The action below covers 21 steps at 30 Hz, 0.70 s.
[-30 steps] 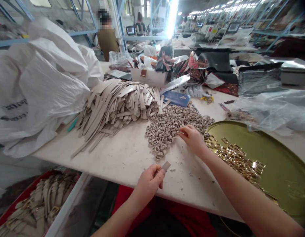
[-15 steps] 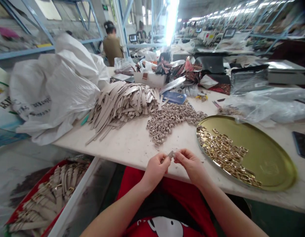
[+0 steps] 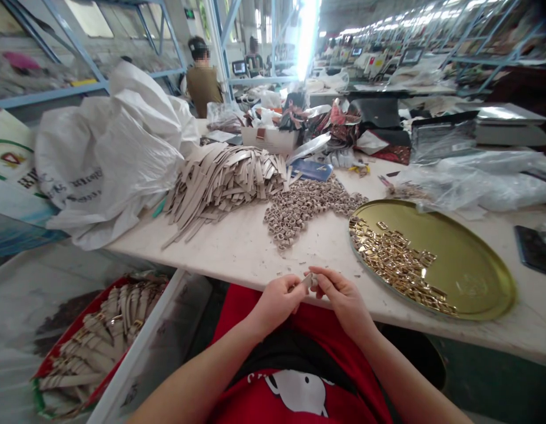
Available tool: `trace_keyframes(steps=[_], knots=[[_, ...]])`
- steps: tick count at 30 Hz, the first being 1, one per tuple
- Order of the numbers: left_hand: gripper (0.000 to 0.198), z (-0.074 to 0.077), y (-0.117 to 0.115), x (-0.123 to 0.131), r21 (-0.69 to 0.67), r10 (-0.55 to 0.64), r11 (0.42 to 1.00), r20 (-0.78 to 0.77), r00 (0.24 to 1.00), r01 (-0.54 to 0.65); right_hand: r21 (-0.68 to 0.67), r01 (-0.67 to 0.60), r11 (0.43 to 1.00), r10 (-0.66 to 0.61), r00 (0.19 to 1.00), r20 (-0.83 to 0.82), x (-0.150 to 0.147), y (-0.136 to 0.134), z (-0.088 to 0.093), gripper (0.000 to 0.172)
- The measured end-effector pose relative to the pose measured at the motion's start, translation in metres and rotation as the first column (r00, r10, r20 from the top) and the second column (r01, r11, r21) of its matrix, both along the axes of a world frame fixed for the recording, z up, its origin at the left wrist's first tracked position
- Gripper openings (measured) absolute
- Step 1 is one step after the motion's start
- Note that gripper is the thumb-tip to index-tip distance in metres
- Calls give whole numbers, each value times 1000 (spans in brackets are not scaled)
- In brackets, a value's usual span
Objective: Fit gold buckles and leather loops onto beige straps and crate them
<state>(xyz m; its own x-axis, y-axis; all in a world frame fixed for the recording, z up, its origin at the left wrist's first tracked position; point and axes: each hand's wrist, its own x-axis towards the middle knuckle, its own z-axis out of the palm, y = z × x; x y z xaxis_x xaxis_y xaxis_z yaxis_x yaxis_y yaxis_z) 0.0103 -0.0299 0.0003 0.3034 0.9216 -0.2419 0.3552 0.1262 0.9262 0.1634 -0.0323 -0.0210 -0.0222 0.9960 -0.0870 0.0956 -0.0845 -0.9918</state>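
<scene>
My left hand (image 3: 279, 300) is closed on a short, visible end of a beige strap (image 3: 307, 280); the rest of it is hidden by the fingers. Fingertips of my right hand (image 3: 338, 294) pinch a small beige strap loop (image 3: 314, 282) right at that end. Both hands meet just above the table's front edge. Beyond them lies a heap of similar beige loops (image 3: 294, 215). Farther left, flat beige straps (image 3: 228, 176) are piled up. To the right, a round gold tray (image 3: 471, 265) holds many gold buckles (image 3: 396, 259) along its left side.
Below the table at left, a red-rimmed basket (image 3: 63, 341) holds straps with buckles. A white sack (image 3: 109, 159) stands at the table's left. Clear plastic bags (image 3: 480, 176) and a dark phone-like slab (image 3: 535, 250) lie at right. A person (image 3: 202, 79) is in the background.
My right fingers have closed in around the strap end, and a curved loop now shows there. The view has shifted slightly; the heaps and the tray look otherwise the same.
</scene>
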Motion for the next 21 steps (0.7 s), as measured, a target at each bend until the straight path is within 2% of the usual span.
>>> trace_keyframes(steps=[3,7,12,14,17,21], knots=[[30,-3,-2,6,107,68,992,-38,997,-63,-30,18,999,-20,998,-58,-9,0,0,46],[29,-8,0,5,198,51,980,-150,987,-21,-40,-12,999,10,998,-68,-12,1,-2,46],[27,-10,6,0,150,-8,988,-191,982,37,-147,-175,973,145,970,-197,-7,7,-8,44],[23,-9,8,1,133,-11,991,-133,991,29,-160,-165,973,133,972,-194,-5,12,-9,43],[16,-8,9,3,111,-7,994,-10,1000,8,-182,-81,980,52,986,-158,-4,16,-8,34],[25,-13,13,2,19,9,1000,16,1000,-9,-277,-102,955,33,970,-242,-8,16,-6,30]])
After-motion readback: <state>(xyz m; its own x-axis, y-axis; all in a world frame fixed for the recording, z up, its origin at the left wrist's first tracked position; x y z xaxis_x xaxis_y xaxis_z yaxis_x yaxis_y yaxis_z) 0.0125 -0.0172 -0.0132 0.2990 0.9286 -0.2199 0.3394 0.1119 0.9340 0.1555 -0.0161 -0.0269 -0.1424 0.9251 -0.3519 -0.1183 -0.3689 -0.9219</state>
